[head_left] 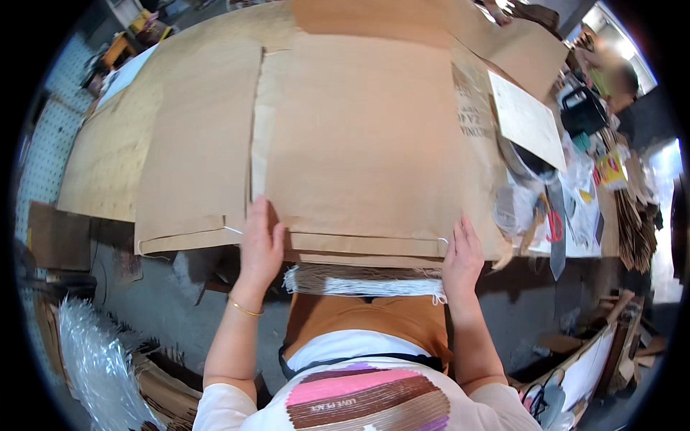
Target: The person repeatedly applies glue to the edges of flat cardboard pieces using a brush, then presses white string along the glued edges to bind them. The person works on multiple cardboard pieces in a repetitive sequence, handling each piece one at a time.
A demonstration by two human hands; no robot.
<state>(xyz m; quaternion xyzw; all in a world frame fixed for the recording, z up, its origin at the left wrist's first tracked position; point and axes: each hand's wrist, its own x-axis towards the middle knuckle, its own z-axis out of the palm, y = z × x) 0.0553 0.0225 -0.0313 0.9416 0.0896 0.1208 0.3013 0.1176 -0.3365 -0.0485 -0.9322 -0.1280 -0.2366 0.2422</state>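
Observation:
A large brown kraft paper sheet [359,136] lies flat in front of me, its near edge folded into a narrow strip. My left hand [262,244] rests at its near left corner, fingers stretched out and thumb apart. At the near right corner my right hand [463,255] lies along the edge with its fingers extended. Short white string [443,241] shows at that fold beside the right fingers. Another paper sheet [198,136] with a similar folded edge lies on the left, and a white string end [232,230] sticks out next to my left hand.
A bundle of white strings [366,285] hangs below the table edge at my waist. To the right are a white board [527,118] over a round container, red-handled scissors [553,224], a long blade [557,244] and a dark jug [583,113]. Clear plastic wrap [97,366] stands lower left.

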